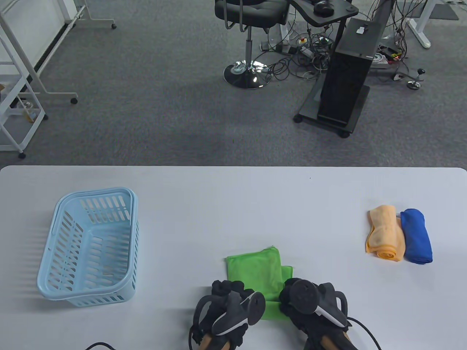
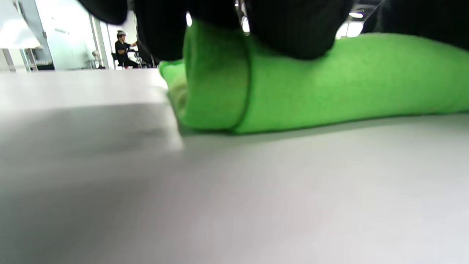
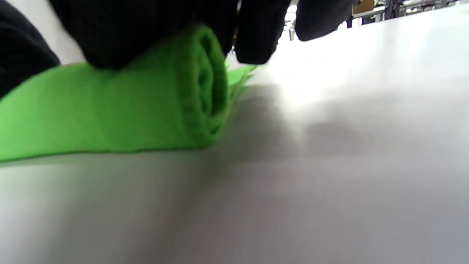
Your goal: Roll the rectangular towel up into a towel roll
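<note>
A green towel (image 1: pixel 257 269) lies on the white table (image 1: pixel 233 204) near its front edge. Its near end is rolled up and its far part lies flat. My left hand (image 1: pixel 228 291) presses down on the left end of the roll (image 2: pixel 293 95). My right hand (image 1: pixel 303 297) presses on the right end of the roll (image 3: pixel 146 106), whose spiral end shows in the right wrist view. Both hands' fingers (image 2: pixel 293 29) rest on top of the roll. The middle of the roll (image 1: pixel 271 310) shows between the two trackers.
A light blue slotted basket (image 1: pixel 89 248) stands at the left of the table. An orange rolled towel (image 1: pixel 386 233) and a blue rolled towel (image 1: pixel 416 235) lie side by side at the right. An office chair and a black cabinet stand beyond the table.
</note>
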`<state>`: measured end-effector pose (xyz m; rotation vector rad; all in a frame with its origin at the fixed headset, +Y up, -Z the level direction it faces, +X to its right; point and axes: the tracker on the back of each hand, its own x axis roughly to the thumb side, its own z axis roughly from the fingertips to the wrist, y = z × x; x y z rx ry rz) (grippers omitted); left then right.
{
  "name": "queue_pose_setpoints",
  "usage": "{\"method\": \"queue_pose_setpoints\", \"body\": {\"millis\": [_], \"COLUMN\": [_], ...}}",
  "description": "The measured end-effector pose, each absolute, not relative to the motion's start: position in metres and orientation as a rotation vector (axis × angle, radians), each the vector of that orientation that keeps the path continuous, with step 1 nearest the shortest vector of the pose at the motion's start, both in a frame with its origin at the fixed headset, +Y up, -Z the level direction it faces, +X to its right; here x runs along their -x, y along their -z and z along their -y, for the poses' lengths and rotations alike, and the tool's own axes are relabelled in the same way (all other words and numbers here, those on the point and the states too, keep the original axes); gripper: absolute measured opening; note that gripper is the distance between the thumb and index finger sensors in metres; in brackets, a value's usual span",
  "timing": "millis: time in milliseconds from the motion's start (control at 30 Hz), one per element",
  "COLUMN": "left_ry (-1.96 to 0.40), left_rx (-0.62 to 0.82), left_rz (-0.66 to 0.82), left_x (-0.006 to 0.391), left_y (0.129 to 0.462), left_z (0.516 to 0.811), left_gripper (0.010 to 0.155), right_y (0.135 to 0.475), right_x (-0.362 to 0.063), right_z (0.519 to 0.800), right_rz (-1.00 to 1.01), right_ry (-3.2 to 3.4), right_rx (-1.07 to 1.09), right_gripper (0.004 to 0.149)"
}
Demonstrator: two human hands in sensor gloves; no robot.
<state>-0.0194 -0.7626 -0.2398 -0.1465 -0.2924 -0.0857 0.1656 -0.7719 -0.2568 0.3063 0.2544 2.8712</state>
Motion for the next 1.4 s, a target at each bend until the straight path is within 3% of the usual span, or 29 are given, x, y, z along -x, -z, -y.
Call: {"method": "queue_pose_setpoints", "body": {"millis": [267, 800, 1033, 1100, 1167, 1300, 1400], "left_ry": [0.078, -0.094, -0.071, -0.079, -0.088, -0.022, -0.092], "left_rx": [0.269, 0.202, 0.190, 0.169, 0.084, 0.091, 0.112], "left_rz": [0.293, 0.271, 0.230, 0.227, 0.242, 0.253, 0.266], "left_x": [0.023, 0.037, 0.037, 0.037, 0.035, 0.029, 0.036], "left_y": [0.240, 0.243, 0.244, 0.245, 0.243, 0.242, 0.243], "left_z": [0.767, 0.765, 0.767, 0.766, 0.764, 0.762, 0.763], "left_gripper": [0.072, 0.056, 0.054, 0.056, 0.045, 0.044, 0.053], "right_y": [0.257, 0.256, 0.257, 0.257, 0.256, 0.255, 0.256], "right_x": [-0.167, -0.168, -0.167, -0.165, -0.162, -0.163, -0.168], "right_z": [0.778, 0.777, 0.774, 0.772, 0.772, 0.771, 0.772], "right_rz": [-0.434, -0.414, -0.395, -0.357, -0.307, -0.277, -0.334], "right_ry": [-2.905, -2.867, -2.760, -2.743, -2.784, -2.834, -2.787], "right_rx": [-0.358, -0.348, -0.327, -0.340, -0.371, -0.357, -0.373], "right_gripper": [0.073, 0.056, 0.062, 0.054, 0.048, 0.049, 0.065]}}
